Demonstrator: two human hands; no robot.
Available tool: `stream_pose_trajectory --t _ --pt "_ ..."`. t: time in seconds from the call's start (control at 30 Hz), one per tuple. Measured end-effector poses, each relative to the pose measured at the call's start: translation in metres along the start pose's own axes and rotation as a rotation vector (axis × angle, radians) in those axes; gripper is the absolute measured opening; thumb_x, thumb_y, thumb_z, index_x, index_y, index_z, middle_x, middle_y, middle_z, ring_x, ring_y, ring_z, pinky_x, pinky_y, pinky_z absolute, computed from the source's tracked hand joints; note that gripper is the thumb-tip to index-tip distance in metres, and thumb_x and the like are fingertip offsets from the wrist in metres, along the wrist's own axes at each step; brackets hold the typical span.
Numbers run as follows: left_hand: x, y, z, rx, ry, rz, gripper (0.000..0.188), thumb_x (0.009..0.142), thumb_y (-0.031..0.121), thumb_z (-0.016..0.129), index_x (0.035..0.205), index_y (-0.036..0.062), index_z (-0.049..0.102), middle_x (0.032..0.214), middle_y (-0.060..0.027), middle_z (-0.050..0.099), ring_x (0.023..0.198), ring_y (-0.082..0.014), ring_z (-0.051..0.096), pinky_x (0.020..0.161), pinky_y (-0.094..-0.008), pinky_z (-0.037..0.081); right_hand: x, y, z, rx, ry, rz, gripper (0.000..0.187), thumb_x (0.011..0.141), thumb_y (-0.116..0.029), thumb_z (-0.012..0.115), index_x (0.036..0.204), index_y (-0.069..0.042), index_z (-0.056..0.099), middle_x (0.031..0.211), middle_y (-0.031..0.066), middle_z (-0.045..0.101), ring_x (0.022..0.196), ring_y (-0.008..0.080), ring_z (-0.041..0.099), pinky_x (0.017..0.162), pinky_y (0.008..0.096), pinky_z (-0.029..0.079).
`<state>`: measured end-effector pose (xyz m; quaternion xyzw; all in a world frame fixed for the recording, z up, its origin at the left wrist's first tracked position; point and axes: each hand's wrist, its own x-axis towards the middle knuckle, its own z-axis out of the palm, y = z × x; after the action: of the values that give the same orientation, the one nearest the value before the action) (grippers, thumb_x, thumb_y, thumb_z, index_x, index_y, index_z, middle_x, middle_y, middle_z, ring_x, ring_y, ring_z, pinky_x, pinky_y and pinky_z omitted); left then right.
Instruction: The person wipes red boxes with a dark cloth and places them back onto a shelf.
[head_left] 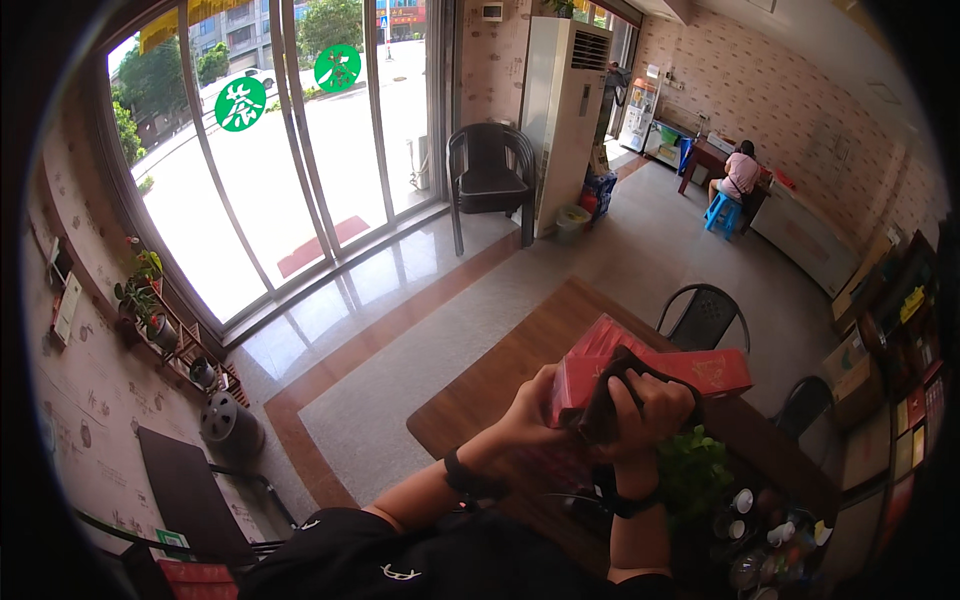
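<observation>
Over the wooden table (pixel 490 385), my left hand (pixel 522 425) grips the near left end of a red box (pixel 590 368) that has a shiny, clear-looking wrap. My right hand (pixel 650 408) is closed around a dark brown cloth (pixel 603 408), which is bunched against the front of the box. Another long red box (pixel 718 371) with gold marking sticks out to the right behind my right hand. Whether the two red boxes are joined is hidden by the cloth and my fingers. Both wrists wear dark bands.
A leafy green plant (pixel 697 470) and several small cups (pixel 742 500) are at the table's near right. A black chair (pixel 705 318) stands beyond the table. Another person (pixel 740 172) sits far off on a blue stool (pixel 722 212). Glass sliding doors (pixel 300 150) are at the left.
</observation>
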<state>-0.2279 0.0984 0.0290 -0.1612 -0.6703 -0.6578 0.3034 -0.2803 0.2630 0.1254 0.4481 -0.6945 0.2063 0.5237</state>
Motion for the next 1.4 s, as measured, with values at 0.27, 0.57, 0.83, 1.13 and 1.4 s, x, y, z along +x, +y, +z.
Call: stream_pose_trajectory --t 0.27,0.57,0.83,1.13,1.4 --pt "0.002 0.012 0.003 -0.006 -0.031 -0.011 0.085 0.068 0.024 0.091 0.134 -0.0002 0.044 0.122 -0.0116 0.062 0.117 -0.0175 0.057 0.100 -0.0347 0.044 -0.028 0.092 -0.034 -0.168 0.022 0.112 0.037 0.093 -0.039 0.050 0.108 -0.009 0.066 0.102 0.0094 0.065 0.097 0.0314 0.060 0.092 0.0490 0.041" --pt "-0.003 0.012 0.010 0.015 -0.049 0.044 0.082 0.069 0.020 0.090 0.135 0.0003 0.045 0.123 -0.0102 0.062 0.116 -0.0161 0.058 0.098 -0.0332 0.046 0.003 0.091 -0.071 -0.077 -0.342 0.038 0.050 0.086 -0.046 0.061 0.120 -0.010 0.065 0.125 0.0131 0.061 0.111 0.0332 0.059 0.099 0.0527 0.042" --pt "0.034 0.073 -0.002 0.234 -0.233 0.451 0.070 0.063 0.021 0.085 0.127 0.0075 0.059 0.118 -0.0137 0.067 0.104 -0.0307 0.067 0.086 -0.0366 0.054 0.047 0.032 -0.099 0.275 -0.585 -0.049 0.072 0.062 -0.037 0.082 0.125 -0.012 0.060 0.107 0.0107 0.060 0.097 0.0335 0.060 0.092 0.0508 0.046" --pt "0.062 0.088 -0.046 0.663 0.016 0.513 0.085 0.062 0.040 0.087 0.135 0.0157 0.052 0.141 -0.0127 0.052 0.126 -0.0349 0.052 0.101 -0.0473 0.045 -0.015 0.064 -0.084 0.222 -0.144 0.180 0.105 0.068 -0.070 0.075 0.138 0.003 0.045 0.118 0.0199 0.059 0.103 0.0344 0.060 0.085 0.0436 0.050" --pt "0.055 0.026 -0.048 -0.195 -0.171 0.067 0.115 0.074 0.055 0.080 0.153 0.0002 0.017 0.158 -0.0191 0.025 0.145 -0.0308 0.026 0.118 -0.0423 0.021 0.063 0.003 -0.066 0.902 0.693 1.592 0.087 0.092 -0.060 0.054 0.149 0.002 0.030 0.149 0.0192 0.040 0.133 0.0284 0.044 0.112 0.0442 0.033"
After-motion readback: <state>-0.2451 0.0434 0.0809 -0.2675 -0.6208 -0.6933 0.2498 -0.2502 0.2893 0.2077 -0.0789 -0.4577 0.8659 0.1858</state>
